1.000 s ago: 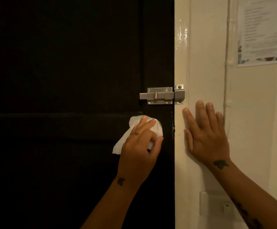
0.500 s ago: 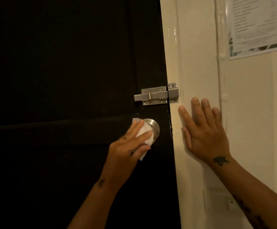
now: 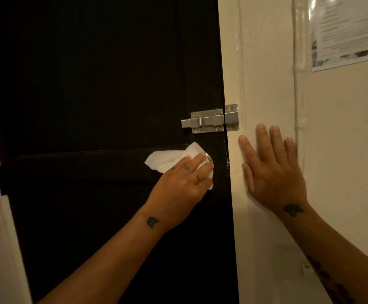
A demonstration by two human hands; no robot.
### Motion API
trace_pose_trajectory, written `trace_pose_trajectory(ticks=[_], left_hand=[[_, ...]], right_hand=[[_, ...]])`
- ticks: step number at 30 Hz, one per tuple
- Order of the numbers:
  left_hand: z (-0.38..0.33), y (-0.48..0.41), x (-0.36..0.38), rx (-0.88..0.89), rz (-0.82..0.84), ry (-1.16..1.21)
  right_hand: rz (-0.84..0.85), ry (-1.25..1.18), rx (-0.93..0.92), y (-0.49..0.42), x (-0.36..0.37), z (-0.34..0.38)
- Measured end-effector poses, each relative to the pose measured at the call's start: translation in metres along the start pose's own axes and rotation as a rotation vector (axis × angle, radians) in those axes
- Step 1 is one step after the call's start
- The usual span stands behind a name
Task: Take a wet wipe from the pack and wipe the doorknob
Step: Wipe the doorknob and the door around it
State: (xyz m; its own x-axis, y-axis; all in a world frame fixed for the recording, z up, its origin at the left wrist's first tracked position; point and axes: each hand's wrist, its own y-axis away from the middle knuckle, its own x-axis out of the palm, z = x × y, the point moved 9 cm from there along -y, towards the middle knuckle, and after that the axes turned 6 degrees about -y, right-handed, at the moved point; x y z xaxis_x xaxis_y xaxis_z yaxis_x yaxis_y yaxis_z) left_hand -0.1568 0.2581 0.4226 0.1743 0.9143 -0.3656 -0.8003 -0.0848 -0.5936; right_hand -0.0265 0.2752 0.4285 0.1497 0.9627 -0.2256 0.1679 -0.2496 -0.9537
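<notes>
A white wet wipe (image 3: 174, 160), soft and crumpled, is pressed against the doorknob (image 3: 209, 159) by the left hand (image 3: 182, 185). The fingers (image 3: 195, 162) are held close together and curled over the wipe; a loose corner sticks out to the left. Only a thin sliver of rounded, shiny metal knob is seen past the fingertips, the rest is covered by wipe and hand. The knob sits on a dark, smooth, panelled door (image 3: 95, 95), near its right edge, just below a brushed-metal slide bolt (image 3: 210, 121) that spans door and frame.

The right hand (image 3: 270, 172) is laid flat on the cream, glossy painted wall (image 3: 266, 73) just beside the door edge, fingers slightly spread, nothing held. Small dark tattoos are seen on both wrists.

A printed paper sheet (image 3: 350, 29) is stuck to the wall upper right, cut off by the picture edge; its text is too blurred to read. Lighting is dim and warm; door detail is lost in shadow. The wipe pack is not visible.
</notes>
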Motion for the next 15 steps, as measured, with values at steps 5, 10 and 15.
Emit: trace_pose_trajectory(ticks=[5,10,15], left_hand=[[0.011,0.014,-0.003,0.072,0.086,-0.017],[0.042,-0.008,-0.006,-0.375,0.199,0.390],[0.008,-0.018,0.012,-0.172,0.430,0.098]], right_hand=[[-0.022,0.002,-0.007,0.000,-0.001,0.000],[-0.028,-0.005,-0.016,0.000,0.000,-0.001],[-0.031,-0.032,-0.020,0.002,0.000,-0.001]])
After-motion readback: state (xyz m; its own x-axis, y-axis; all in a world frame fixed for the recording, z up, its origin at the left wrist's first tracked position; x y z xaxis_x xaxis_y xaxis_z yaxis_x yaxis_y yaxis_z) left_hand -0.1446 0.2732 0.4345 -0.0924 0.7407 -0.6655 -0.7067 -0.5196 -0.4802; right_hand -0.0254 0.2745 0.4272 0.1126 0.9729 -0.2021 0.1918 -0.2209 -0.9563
